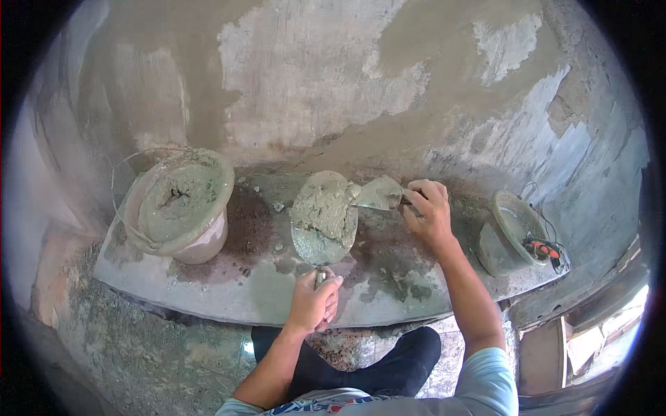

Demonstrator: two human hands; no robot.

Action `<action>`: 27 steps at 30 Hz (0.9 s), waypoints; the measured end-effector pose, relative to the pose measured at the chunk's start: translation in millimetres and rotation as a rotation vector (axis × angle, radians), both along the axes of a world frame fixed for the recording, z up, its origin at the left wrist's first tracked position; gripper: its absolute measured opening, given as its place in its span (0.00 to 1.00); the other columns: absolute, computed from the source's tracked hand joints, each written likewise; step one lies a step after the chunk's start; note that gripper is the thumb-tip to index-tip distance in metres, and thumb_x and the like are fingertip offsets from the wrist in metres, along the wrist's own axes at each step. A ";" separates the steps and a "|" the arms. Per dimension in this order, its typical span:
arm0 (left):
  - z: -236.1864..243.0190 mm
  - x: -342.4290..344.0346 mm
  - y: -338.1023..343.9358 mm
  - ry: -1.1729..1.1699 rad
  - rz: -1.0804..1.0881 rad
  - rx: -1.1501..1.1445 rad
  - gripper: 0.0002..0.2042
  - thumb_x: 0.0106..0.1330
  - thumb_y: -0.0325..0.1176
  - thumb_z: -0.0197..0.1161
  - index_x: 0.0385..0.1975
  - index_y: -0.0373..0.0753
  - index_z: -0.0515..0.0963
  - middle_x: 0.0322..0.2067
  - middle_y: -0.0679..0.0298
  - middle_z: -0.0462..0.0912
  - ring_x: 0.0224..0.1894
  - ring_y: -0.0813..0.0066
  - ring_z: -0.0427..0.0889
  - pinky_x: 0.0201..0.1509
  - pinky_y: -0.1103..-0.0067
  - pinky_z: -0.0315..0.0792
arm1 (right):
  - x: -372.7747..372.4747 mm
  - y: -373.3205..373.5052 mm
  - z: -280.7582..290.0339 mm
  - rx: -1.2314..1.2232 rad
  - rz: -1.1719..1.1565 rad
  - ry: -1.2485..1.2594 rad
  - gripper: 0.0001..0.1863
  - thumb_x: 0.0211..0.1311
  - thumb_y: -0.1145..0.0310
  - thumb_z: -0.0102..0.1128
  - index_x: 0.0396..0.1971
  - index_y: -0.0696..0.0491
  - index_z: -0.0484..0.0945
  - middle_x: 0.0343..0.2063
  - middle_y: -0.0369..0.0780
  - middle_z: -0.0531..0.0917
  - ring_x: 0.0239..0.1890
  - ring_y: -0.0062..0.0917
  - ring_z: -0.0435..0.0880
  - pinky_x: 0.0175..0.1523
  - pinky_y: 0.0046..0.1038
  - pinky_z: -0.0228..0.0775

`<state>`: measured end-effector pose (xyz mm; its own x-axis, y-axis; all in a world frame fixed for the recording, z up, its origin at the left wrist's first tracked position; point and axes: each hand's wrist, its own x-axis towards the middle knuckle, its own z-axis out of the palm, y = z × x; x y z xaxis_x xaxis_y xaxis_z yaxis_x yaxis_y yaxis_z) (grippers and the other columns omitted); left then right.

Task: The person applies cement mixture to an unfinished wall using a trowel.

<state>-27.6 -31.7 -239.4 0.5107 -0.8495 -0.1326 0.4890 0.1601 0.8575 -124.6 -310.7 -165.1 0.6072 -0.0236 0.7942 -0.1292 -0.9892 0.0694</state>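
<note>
My left hand (316,301) is closed around the handle of a broad, rounded trowel (316,247), its blade pointing away from me. A thick heap of wet grey mortar (326,206) covers the far part of that blade, while the near part carries only a thin wet smear. On the right, my right hand (429,211) grips a smaller trowel (380,193) by its handle. The small blade points left, and its tip meets the right edge of the mortar heap, where a lump sits.
Left on the stained ledge (388,305) stands a large mortar-filled bucket (208,239) with a wire handle. A smaller bucket (496,246) stands right, beside an orange-and-black object (544,251). Behind, the wall (291,90) is partly coated with darker mortar.
</note>
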 end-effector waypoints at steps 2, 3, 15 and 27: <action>1.6 -1.0 0.0 0.026 0.009 -0.006 0.09 0.69 0.30 0.59 0.28 0.42 0.66 0.13 0.73 0.63 0.10 0.84 0.61 0.11 0.81 0.58 | 1.6 -2.0 -0.2 0.002 -0.025 -0.030 0.17 0.44 0.71 0.72 0.39 0.49 0.84 0.39 0.36 0.80 0.44 0.34 0.78 0.55 0.36 0.65; 2.1 -1.7 -0.6 0.054 0.018 -0.010 0.10 0.69 0.29 0.59 0.28 0.41 0.66 0.13 0.73 0.64 0.10 0.85 0.62 0.11 0.81 0.57 | 2.6 -4.0 -0.8 0.002 -0.038 -0.063 0.18 0.44 0.72 0.72 0.39 0.50 0.84 0.39 0.36 0.80 0.45 0.34 0.78 0.55 0.36 0.65; 2.4 -1.2 -5.7 0.013 0.029 0.001 0.07 0.68 0.29 0.58 0.30 0.42 0.66 0.13 0.72 0.63 0.08 0.83 0.61 0.10 0.80 0.58 | 20.6 -92.6 -19.0 0.222 -0.206 -0.195 0.10 0.58 0.65 0.68 0.35 0.54 0.81 0.36 0.42 0.80 0.41 0.41 0.79 0.50 0.37 0.68; 3.5 -3.0 -1.5 0.044 0.045 0.008 0.09 0.69 0.29 0.59 0.29 0.42 0.67 0.14 0.72 0.64 0.10 0.83 0.62 0.12 0.80 0.57 | 27.0 -147.8 -14.1 0.474 -0.388 0.038 0.18 0.69 0.52 0.55 0.37 0.54 0.81 0.34 0.52 0.83 0.40 0.54 0.81 0.44 0.49 0.72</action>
<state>-30.6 -33.1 -235.9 0.5419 -0.8247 -0.1622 0.5183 0.1760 0.8369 -97.6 -458.4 -179.2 0.5113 -0.5938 0.6213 -0.4922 -0.7950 -0.3547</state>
